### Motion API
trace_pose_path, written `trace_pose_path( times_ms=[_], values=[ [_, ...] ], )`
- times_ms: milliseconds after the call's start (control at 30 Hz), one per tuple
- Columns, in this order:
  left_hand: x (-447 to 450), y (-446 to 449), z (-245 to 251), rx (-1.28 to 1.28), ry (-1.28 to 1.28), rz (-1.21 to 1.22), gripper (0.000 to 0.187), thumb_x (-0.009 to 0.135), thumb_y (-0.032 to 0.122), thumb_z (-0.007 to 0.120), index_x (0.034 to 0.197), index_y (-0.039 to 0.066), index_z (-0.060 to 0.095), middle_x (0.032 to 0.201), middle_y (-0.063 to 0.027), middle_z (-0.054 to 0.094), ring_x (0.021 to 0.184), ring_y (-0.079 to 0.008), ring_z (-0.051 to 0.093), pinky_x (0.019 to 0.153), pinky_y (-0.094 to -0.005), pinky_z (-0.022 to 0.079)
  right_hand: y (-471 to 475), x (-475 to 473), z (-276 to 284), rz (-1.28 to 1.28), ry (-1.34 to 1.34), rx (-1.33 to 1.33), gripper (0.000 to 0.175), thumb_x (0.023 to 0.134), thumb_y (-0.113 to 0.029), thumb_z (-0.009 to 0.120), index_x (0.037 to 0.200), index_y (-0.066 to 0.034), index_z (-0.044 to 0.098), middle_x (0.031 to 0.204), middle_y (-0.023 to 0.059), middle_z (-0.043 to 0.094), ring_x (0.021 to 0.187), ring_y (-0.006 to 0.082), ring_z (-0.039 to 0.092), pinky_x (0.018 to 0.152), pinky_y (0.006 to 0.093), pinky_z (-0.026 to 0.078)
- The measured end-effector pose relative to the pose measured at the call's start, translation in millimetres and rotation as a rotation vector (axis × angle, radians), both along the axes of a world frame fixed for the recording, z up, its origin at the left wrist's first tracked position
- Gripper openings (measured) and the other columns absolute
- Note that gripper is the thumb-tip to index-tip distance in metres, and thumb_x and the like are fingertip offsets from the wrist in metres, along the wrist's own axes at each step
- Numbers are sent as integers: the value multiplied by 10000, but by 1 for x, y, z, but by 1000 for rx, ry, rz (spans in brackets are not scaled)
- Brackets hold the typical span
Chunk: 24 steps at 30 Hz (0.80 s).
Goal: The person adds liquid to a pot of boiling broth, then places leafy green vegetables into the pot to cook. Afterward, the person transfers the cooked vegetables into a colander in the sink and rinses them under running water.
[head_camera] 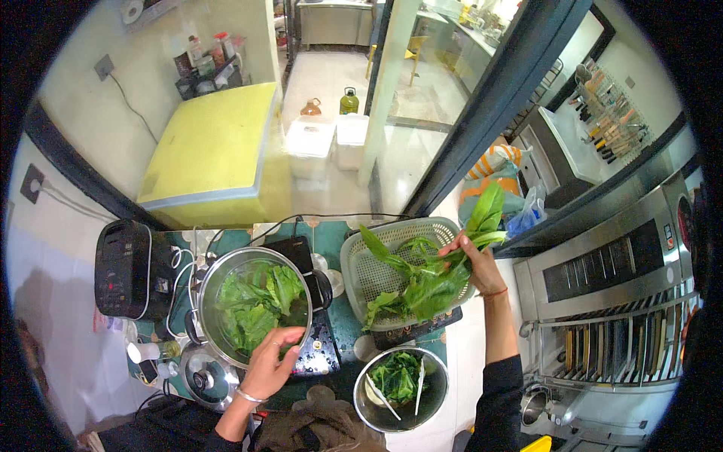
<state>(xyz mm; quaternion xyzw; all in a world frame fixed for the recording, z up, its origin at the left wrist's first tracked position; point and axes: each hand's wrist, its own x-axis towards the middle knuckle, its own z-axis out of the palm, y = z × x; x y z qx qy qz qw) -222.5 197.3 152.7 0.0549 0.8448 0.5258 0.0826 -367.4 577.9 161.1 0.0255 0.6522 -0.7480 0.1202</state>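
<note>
My right hand (477,263) grips a bunch of leafy greens (438,288) above the right side of a pale green plastic basket (351,271). Some leaves hang into the basket; others stick up past my fingers. My left hand (270,361), with a bracelet and a ring, is held over the near rim of a steel pot (206,333), its fingers bent and nothing seen in them. Green leaves (254,305) lie in liquid in the pot. Nearer to me, a steel bowl (440,395) holds more greens (395,376) and white tongs (419,384).
The pot stands over a black induction cooker (319,344). A glass lid (206,376) lies at the pot's near left, and a black rice cooker (124,271) stands further left. Cables run along the table's far edge. Beyond is a yellow chest (212,144); steel racks (615,344) stand right.
</note>
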Motion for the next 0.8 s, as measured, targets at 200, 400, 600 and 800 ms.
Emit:
trace_pose_path(
  times_ms=[200, 400, 600, 800],
  values=[
    [-46, 34, 40, -30, 409, -73, 475, 800, 105, 649, 1237, 70, 469, 1204, -164, 497, 1137, -331, 460, 971, -402, 360, -116, 24, 17, 300, 149, -134, 325, 932, -377, 492, 873, -59, 518, 942, 148, 647, 889, 174, 588, 778, 322, 480],
    [-62, 3, 69, -171, 527, 98, 419, 723, 108, 717, 1093, 54, 530, 1094, -139, 538, 1054, -319, 486, 930, -412, 386, -233, 34, 0, 477, 234, 14, 145, 824, -54, 624, 962, -19, 596, 912, 36, 643, 863, 110, 576, 764, 278, 472],
    [-58, -64, 55, 187, 179, 333, 155, 867, 106, 593, 980, 27, 521, 807, -56, 562, 729, -123, 579, 544, -251, 479, -297, 41, 0, 461, 361, 26, 267, 844, -72, 628, 1088, -17, 536, 948, 69, 619, 778, 109, 585, 668, 273, 482],
    [-50, -102, 28, 473, 113, 214, 146, 900, 149, 570, 948, 16, 533, 853, -32, 602, 777, -85, 591, 583, -240, 519, -319, 51, 16, 542, 349, 159, 175, 916, -191, 562, 984, -31, 581, 734, 0, 587, 626, 81, 531, 538, 247, 417]
  ],
)
